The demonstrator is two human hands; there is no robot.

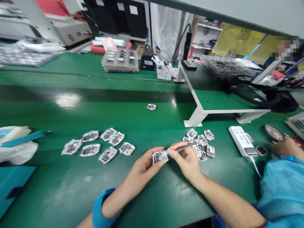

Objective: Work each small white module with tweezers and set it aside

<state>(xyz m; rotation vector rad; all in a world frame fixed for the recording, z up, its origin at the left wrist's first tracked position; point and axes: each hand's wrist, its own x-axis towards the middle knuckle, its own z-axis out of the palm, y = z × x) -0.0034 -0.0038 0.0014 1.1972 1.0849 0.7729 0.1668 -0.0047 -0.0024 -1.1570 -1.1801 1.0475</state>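
Pinching a small white-wrapped electronic module (160,157) from its left side, the left hand (142,167) closes fingers and thumb on it and holds it just above the middle of a green workbench (71,190). The right hand (185,161) pinches a slim metal tool (182,147) between thumb and forefinger, much as one holds a pen. Neither hand is spread. The view does not settle whether the tool is tweezers or a pick.

The tool slants from upper right down to the left, and its tip meets the module's right edge. The module's long axis runs almost side to side, rising slightly to the right. Work this fine looks best served by keeping both hands close, as they are, with the module braced firmly and any movement kept to the fingertips.

Just beyond the right hand lies a tight cluster of similar modules (202,140). A looser group of larger wrapped modules (90,149) sits further left, and a lone module (151,107) lies further up the bench. A blue band (102,205) circles the left forearm. At far right, another person's hand (286,147), wearing a blue wristband (291,159), reaches near a round dark dish (273,133) and a white rectangular device (242,141).
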